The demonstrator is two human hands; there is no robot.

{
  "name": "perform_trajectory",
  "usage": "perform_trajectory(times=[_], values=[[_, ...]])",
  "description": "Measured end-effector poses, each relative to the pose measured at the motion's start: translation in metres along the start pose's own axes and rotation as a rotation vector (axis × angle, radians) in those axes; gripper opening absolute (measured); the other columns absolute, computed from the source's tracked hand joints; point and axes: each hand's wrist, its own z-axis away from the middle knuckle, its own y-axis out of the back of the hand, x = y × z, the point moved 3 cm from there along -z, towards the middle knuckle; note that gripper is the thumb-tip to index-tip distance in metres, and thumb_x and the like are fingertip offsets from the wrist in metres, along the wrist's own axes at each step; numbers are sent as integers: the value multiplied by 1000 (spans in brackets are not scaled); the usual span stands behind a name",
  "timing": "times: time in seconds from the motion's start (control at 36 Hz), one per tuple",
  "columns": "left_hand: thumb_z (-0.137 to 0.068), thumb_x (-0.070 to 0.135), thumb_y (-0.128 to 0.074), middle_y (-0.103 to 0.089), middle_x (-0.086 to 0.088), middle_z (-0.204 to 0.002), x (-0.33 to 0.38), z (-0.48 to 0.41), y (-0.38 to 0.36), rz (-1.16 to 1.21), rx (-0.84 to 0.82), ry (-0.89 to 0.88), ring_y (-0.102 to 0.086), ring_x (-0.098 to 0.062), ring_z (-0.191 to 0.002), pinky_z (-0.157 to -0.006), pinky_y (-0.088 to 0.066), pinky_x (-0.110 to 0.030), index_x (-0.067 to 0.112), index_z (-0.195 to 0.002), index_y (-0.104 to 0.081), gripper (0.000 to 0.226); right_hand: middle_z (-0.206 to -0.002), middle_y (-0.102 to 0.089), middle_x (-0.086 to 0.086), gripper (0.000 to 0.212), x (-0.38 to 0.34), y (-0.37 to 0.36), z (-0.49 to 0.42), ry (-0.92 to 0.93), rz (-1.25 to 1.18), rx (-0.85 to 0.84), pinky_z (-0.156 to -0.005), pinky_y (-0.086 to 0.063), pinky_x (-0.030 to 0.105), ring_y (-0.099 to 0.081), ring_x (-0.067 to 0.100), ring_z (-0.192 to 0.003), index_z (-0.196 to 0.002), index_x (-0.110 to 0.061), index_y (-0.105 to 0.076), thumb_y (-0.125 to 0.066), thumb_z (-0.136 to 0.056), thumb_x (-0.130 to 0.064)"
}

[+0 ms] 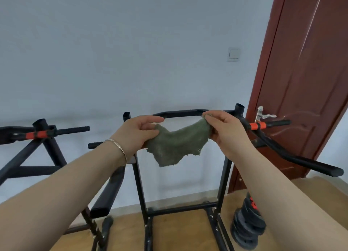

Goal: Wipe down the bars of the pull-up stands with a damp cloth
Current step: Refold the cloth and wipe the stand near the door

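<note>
L hand (138, 133) & R hand (225, 130) fingers pinched ragged green terry cloth (176, 144) at opp. ends, stretched before black steel pull-up stand's top bar (180, 113).

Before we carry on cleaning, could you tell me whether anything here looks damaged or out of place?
Only small things. The green cloth has a ragged, frayed lower edge where it hangs between the left hand and right hand. On the floor by the door, the weight plates sit in an uneven, leaning pile.

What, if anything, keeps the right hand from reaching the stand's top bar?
Probably nothing, so yes: the right hand looks close to the top bar with nothing between, though it and the left hand both pinch the cloth.
</note>
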Motion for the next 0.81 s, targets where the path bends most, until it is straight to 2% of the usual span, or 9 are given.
perform_trajectory(times=[0.11,0.22,0.31,0.44,0.56,0.61,0.67,0.72,0.81], values=[[-94,-10,-46,-76,0,-102,-9,-27,9,38,-64,60,-63,-19,-75,-54,-46,-20,27,-114,-71,48,-102,-68,12,14,1,-18,-33,14,48,-68,-75,-57,35,-67,24,-92,-99,-12,-76,-62,-96,-12],[-95,-8,-47,-77,-2,-95,-21,-50,21,87,-105,142,-66,-18,-77,-67,-51,-31,16,-106,-75,38,-104,-69,11,13,4,-40,-61,3,63,-123,-78,-58,34,-68,22,-94,-99,-13,-76,-63,-96,-13],[-97,8,-58,-76,-10,-97,-31,-67,35,139,-88,178,-72,-22,-85,-75,-59,-38,8,-103,-75,18,-95,-70,5,13,6,-56,-81,4,79,-173,-85,-59,41,-67,21,-90,-98,-14,-77,-63,-96,-13],[-92,23,-68,-65,-9,-75,-48,-89,53,135,-16,218,-68,-23,-73,-86,-58,-46,5,-81,-67,21,-112,-73,4,19,11,-86,-104,39,41,-277,-87,-53,40,-65,21,-100,-94,-14,-77,-58,-97,-9],[-91,15,-69,-68,-8,-79,-62,-98,58,158,-3,325,-68,-21,-69,-76,-62,-44,8,-105,-63,17,-100,-72,2,22,18,-111,-116,19,-88,-382,-81,-51,37,-62,22,-96,-93,-9,-73,-52,-99,-3],[-92,7,-68,-69,-9,-94,-71,-103,61,147,-42,351,-70,-19,-71,-69,-62,-36,12,-125,-58,35,-94,-71,3,23,22,-122,-124,-1,-155,-424,-81,-49,39,-60,25,-94,-91,-7,-71,-51,-99,0],[-88,0,-69,-65,-12,-116,-81,-107,65,156,-153,364,-72,-23,-86,-74,-60,-37,16,-141,-48,59,-96,-70,5,24,27,-132,-131,-19,-210,-468,-85,-47,43,-58,27,-97,-89,-8,-72,-51,-98,0],[-84,1,-70,-64,-12,-125,-86,-108,66,144,-313,387,-68,-29,-100,-87,-57,-42,18,-144,-49,66,-102,-70,7,24,33,-140,-138,-49,-271,-515,-88,-47,44,-59,27,-101,-89,-8,-72,-51,-98,1],[-89,-1,-65,-67,-17,-119,-88,-103,65,90,-392,414,-65,-31,-100,-88,-58,-41,11,-131,-62,44,-99,-69,8,23,37,-149,-152,-104,-356,-581,-89,-48,42,-60,25,-99,-89,-7,-71,-51,-98,1]])
